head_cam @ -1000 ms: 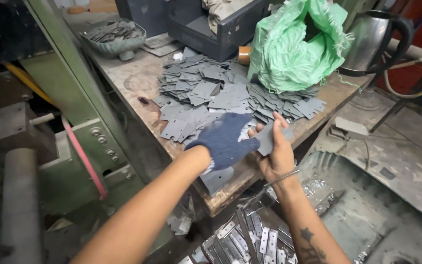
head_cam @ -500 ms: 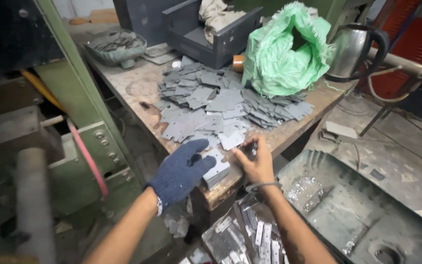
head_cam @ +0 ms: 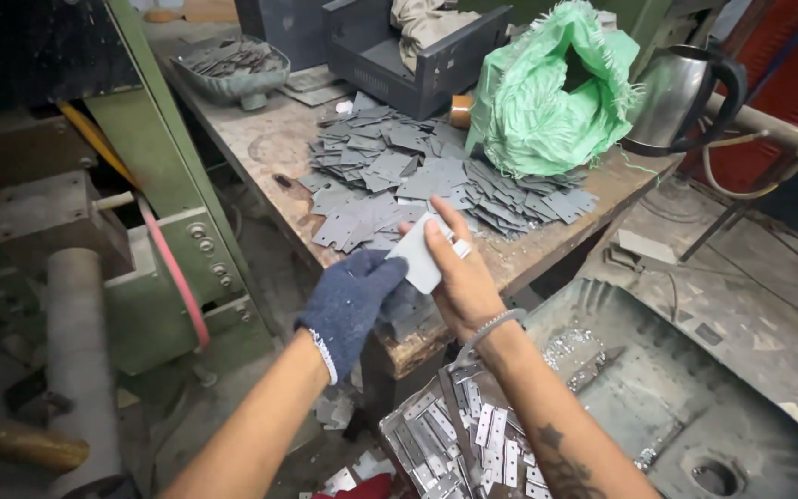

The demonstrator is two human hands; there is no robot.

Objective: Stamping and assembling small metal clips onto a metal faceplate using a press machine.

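My left hand (head_cam: 355, 300), in a dark blue knit glove, and my bare right hand (head_cam: 459, 277) meet over the near corner of a worn wooden table (head_cam: 274, 148). Together they grip a small stack of flat grey metal plates (head_cam: 417, 254); the top plate shows pale between the right fingers. Just beyond the hands, a large heap of the same grey plates (head_cam: 417, 176) covers the table top. My right wrist carries a thin bracelet.
A green woven sack (head_cam: 547, 92) and a steel kettle (head_cam: 681, 92) stand at the table's far right. A bowl of scrap pieces (head_cam: 228, 65) sits at the back left. A green press machine (head_cam: 150, 240) fills the left. Shiny punched hinges (head_cam: 459, 439) lie in a container below.
Both hands have lifted from the table edge toward me, with the stack of plates now held higher between them. The camera has tilted slightly.
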